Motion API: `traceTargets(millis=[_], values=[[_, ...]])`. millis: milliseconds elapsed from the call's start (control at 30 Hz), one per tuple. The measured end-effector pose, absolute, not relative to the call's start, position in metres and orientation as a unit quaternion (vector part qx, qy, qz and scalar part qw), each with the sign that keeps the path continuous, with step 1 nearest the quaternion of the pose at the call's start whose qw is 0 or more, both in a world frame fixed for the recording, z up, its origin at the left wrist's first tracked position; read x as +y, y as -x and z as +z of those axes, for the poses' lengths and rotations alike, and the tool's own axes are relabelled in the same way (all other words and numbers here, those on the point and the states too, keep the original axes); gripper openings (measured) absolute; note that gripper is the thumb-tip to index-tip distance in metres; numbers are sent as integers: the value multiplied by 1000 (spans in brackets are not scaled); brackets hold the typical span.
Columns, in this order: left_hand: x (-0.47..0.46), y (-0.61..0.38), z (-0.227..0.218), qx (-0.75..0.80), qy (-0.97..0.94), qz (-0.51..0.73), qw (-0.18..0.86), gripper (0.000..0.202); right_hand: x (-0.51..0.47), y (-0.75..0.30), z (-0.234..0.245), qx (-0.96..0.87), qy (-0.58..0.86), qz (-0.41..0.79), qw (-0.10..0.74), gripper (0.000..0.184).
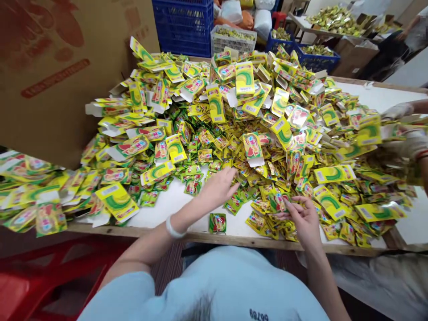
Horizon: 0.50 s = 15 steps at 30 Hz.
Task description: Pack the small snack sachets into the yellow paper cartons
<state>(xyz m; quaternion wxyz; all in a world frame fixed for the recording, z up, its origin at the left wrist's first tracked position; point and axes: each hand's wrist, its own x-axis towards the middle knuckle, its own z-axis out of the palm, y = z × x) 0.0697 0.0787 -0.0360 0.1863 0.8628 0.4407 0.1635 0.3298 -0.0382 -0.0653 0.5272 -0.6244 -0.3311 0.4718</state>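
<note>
A big heap of small yellow-green sachets (234, 147) and flat yellow cartons (245, 78) covers the white table (167, 205). My left hand (219, 186) reaches into the near edge of the heap, fingers stretched out and resting on sachets. My right hand (302, 216) lies palm up at the heap's front edge, fingers curled round a few sachets (279, 204). One single sachet (217, 222) lies alone on the table near its front edge, between my arms.
A large brown cardboard box (67, 67) stands at the left. Blue crates (183, 24) and a white basket (232, 40) stand behind the table. Another person's gloved hands (406, 129) work at the right edge. A red stool (40, 276) is at lower left.
</note>
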Motion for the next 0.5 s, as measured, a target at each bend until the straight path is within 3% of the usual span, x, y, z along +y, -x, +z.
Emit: traceTargets(millis=[200, 333, 500], values=[[18, -60, -69, 490, -835, 133, 209, 32, -23, -317, -74, -330, 579, 591, 455, 48], [20, -60, -81, 471, -833, 149, 251, 34, -13, -309, -66, -346, 571, 597, 445, 46], [18, -62, -77, 481, -823, 150, 263, 22, -23, -316, -64, -344, 580, 569, 471, 44]])
